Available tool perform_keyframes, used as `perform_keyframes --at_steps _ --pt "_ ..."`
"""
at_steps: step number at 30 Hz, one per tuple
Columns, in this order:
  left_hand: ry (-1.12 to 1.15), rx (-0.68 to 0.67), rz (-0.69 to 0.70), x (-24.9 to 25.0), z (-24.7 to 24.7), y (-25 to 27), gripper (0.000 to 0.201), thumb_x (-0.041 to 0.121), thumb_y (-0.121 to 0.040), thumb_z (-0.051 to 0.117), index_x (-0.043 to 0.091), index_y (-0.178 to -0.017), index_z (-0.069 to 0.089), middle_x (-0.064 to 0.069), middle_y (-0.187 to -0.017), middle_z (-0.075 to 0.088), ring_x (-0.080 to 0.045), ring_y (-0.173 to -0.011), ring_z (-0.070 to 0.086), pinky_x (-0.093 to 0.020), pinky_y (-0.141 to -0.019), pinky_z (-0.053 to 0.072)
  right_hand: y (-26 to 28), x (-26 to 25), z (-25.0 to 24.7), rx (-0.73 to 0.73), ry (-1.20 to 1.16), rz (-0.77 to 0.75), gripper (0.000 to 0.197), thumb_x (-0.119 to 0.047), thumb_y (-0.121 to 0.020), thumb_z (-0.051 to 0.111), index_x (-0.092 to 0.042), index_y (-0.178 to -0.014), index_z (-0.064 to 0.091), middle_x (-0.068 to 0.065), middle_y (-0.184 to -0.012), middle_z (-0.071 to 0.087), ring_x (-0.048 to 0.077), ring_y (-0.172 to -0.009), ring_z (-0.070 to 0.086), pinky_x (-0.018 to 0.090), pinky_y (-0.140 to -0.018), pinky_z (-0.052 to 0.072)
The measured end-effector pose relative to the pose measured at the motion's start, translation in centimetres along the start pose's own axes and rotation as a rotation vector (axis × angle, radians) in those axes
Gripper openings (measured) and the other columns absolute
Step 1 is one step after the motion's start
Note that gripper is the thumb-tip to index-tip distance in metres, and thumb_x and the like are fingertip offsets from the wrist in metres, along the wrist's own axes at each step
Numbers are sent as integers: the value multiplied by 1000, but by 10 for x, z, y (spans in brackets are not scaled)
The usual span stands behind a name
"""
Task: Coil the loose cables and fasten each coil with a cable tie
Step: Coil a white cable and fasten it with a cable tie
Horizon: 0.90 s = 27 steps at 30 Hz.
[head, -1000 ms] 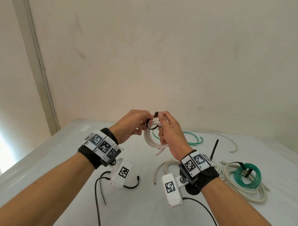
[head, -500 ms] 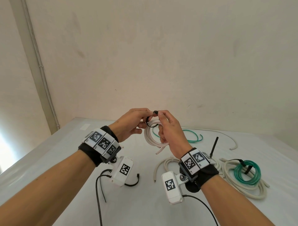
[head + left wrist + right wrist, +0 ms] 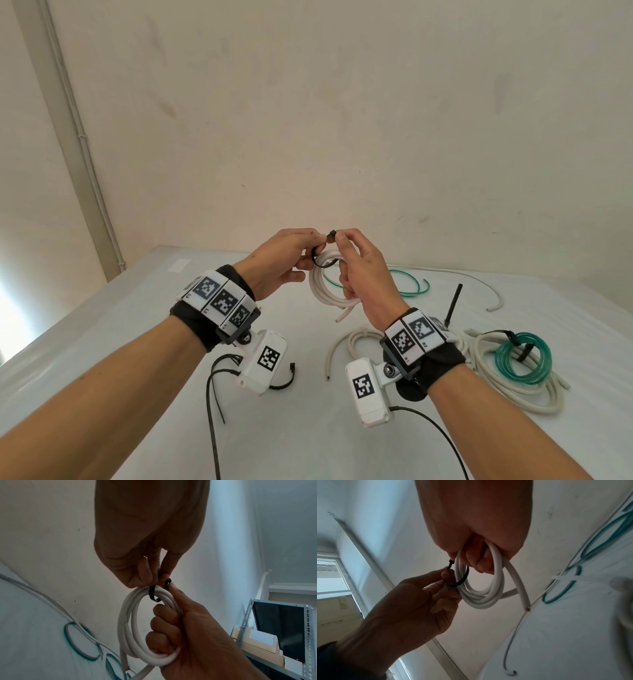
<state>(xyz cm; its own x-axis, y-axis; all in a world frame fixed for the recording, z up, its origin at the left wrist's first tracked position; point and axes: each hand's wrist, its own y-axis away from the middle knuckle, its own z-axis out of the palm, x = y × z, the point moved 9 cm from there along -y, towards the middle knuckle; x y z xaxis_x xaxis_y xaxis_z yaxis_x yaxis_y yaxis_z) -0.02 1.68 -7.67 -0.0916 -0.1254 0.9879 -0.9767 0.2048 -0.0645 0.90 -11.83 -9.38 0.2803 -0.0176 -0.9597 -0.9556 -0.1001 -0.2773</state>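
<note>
I hold a small coil of white cable (image 3: 323, 289) up over the table. My right hand (image 3: 346, 246) has its fingers curled through the coil (image 3: 126, 622), and its thumb and forefinger pinch the head of a black cable tie (image 3: 322, 264). The tie (image 3: 464, 578) runs as a loose loop round the coil's strands (image 3: 488, 597). My left hand (image 3: 303, 247) pinches the tie's strap beside the head, as the left wrist view shows at the tie (image 3: 152, 593). One cut end of the white cable hangs free below.
On the white table (image 3: 102, 342) lie several black ties (image 3: 219, 394), a loose white cable (image 3: 346, 346), a loose green cable (image 3: 407, 289) and a thin white cable (image 3: 479, 284). A tied green coil (image 3: 522, 356) rests on a white coil at right. A black rod (image 3: 452, 305) stands behind.
Both hands have risen very slightly with the coil. Their holds on the coil and the tie look the same.
</note>
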Motion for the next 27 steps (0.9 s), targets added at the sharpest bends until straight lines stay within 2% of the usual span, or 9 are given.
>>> perform_keyframes --at_steps 3,9,14,17,19,22,27 --pt "35 6 -8 -3 0 -2 28 25 -102 56 20 -75 58 3 -78 48 -11 -61 40 -22 -53 29 0 1 -1 -6 8 -2 21 -40 -107 51 -27 -105 68 -2 -58 29 13 -48 24 26 -45 25" --pt "65 -70 -33 -7 3 -2 25 26 -104 58 20 -79 58 7 -75 51 -9 -61 41 -20 -52 29 3 -1 -1 -75 34 -11 26 -37 -109 47 -21 -104 66 -5 -55 28 12 -46 24 24 -44 25" --pt "188 -67 -37 -8 7 -3 23 17 -106 55 13 -84 61 3 -73 50 -8 -57 41 -16 -46 34 5 -5 -2 -87 171 -64 23 -40 -107 50 -30 -99 68 -2 -56 31 15 -49 27 27 -47 27" --pt "241 -82 -47 -10 10 -2 23 14 -106 53 6 -87 63 -1 -74 53 -9 -56 45 -16 -50 43 7 -12 -3 -83 294 -133 25 -37 -108 48 -27 -100 69 -15 -49 41 12 -48 30 26 -48 28" --pt "285 -87 -49 -10 13 -3 21 10 -106 51 0 -93 64 -6 -80 55 -12 -61 47 -20 -56 47 7 -16 -6 -39 306 -163 26 -36 -109 47 -24 -97 68 -20 -51 46 9 -48 31 24 -49 30" --pt "354 -73 -46 -11 14 -7 18 0 -102 52 -6 -97 68 -15 -91 58 -17 -71 51 -22 -62 52 5 -13 -12 30 236 -136 27 -38 -108 48 -26 -93 68 -19 -53 47 15 -49 30 29 -48 29" --pt "340 -107 -45 -7 13 -5 17 -6 -100 54 -12 -96 69 -16 -85 64 -15 -67 51 -18 -61 53 6 -21 -10 -29 353 -199 24 -36 -107 51 -25 -97 69 -21 -53 48 8 -48 30 24 -50 29"
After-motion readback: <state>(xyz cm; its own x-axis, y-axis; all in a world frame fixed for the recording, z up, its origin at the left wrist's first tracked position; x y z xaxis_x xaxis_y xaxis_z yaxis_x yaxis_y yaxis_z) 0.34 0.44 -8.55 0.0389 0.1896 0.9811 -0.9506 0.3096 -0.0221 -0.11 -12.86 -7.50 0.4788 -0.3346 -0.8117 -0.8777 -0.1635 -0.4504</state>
